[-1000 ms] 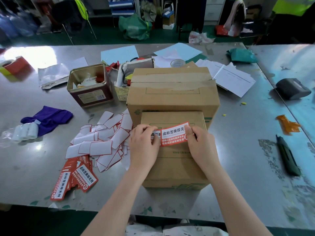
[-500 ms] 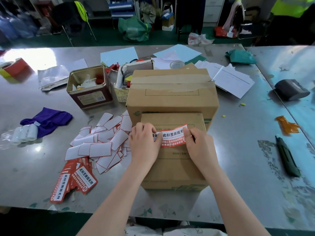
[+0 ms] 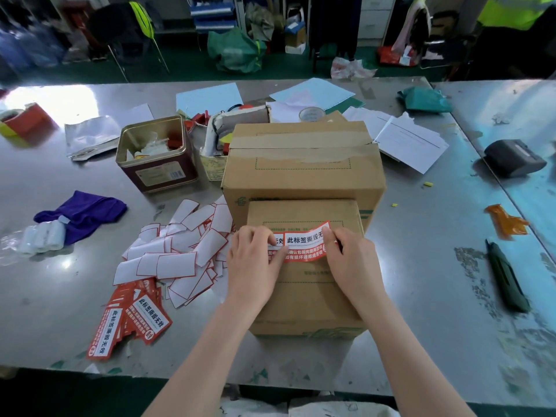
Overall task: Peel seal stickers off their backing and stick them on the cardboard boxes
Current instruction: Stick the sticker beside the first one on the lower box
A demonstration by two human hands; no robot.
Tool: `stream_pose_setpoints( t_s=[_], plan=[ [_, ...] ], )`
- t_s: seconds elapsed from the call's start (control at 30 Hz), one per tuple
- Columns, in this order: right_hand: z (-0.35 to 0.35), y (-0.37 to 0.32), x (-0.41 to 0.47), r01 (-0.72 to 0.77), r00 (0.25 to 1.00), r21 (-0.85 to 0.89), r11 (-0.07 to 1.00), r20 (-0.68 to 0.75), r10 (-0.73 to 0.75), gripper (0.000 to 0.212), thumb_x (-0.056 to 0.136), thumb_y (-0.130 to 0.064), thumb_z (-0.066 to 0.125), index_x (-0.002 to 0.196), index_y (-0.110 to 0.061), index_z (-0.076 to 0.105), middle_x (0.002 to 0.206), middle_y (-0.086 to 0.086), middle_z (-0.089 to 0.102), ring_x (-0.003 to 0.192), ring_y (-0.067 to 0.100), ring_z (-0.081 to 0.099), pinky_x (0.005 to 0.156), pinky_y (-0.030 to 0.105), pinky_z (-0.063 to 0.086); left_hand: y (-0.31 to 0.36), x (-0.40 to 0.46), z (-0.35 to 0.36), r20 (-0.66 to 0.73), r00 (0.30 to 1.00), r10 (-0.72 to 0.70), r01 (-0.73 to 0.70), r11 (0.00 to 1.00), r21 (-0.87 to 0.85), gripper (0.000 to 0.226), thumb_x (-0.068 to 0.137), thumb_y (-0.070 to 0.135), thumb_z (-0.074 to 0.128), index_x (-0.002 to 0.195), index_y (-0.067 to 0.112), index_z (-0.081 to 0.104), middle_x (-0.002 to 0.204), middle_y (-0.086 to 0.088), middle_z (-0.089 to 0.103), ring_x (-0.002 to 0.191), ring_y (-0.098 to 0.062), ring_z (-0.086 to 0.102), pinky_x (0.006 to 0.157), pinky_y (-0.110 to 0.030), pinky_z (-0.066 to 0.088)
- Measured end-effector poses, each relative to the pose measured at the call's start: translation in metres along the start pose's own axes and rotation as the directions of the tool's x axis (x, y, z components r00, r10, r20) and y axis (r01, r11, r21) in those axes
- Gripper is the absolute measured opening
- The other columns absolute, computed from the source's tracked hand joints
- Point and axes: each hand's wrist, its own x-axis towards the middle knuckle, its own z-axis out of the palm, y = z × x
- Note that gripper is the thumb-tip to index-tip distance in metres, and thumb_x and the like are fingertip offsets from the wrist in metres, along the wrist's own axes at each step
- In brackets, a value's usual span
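A red and white seal sticker (image 3: 305,243) is stretched between my two hands just over the top of the small cardboard box (image 3: 304,284). My left hand (image 3: 255,263) pinches the sticker's left end and hides part of it. My right hand (image 3: 353,260) pinches the right end, which is lifted a little. Behind the small box stands a larger taped cardboard box (image 3: 302,164). A stack of unused red seal stickers (image 3: 129,320) lies at the front left, beside a heap of white peeled backings (image 3: 177,251).
An open metal tin (image 3: 156,155), a purple cloth (image 3: 81,212) and a roll of white items (image 3: 42,239) lie to the left. Papers (image 3: 403,136), a dark device (image 3: 511,158), orange scrap (image 3: 505,221) and a dark green knife-like tool (image 3: 505,278) lie to the right on the steel table (image 3: 421,266).
Both hands have spread slightly apart, and the sticker now shows more of its length. Its right end has risen a little while the left end stays low over the small box.
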Motion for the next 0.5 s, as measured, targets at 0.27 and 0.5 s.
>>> stream_pose_setpoints(
  t_s=[0.27, 0.5],
  plan=[
    [-0.012, -0.003, 0.007, -0.050, 0.989, -0.191, 0.980, 0.126, 0.075, 0.044, 0.098, -0.035, 0.033, 0.058, -0.017, 0.032, 0.062, 0.000, 0.046, 0.065, 0.024, 0.043, 0.048, 0.031, 0.023, -0.003, -0.003, -0.002, 0.026, 1.000, -0.007, 0.008, 0.999, -0.042, 0.021, 0.085, 0.037, 0.061, 0.090, 0.022, 0.047, 0.107, 0.004, 0.044, 0.106, -0.016, 0.040, 0.086, -0.027, 0.033],
    [-0.020, -0.001, 0.012, -0.041, 0.981, -0.219, 0.975, 0.177, 0.081, 0.052, 0.098, -0.038, 0.035, 0.053, -0.012, 0.036, 0.055, 0.002, 0.042, 0.062, 0.025, 0.041, 0.045, 0.028, 0.024, -0.004, -0.003, -0.001, 0.025, 1.000, -0.002, 0.003, 0.998, -0.061, 0.022, 0.085, 0.038, 0.061, 0.087, 0.026, 0.043, 0.107, 0.005, 0.044, 0.106, -0.014, 0.038, 0.087, -0.027, 0.033]
  ],
)
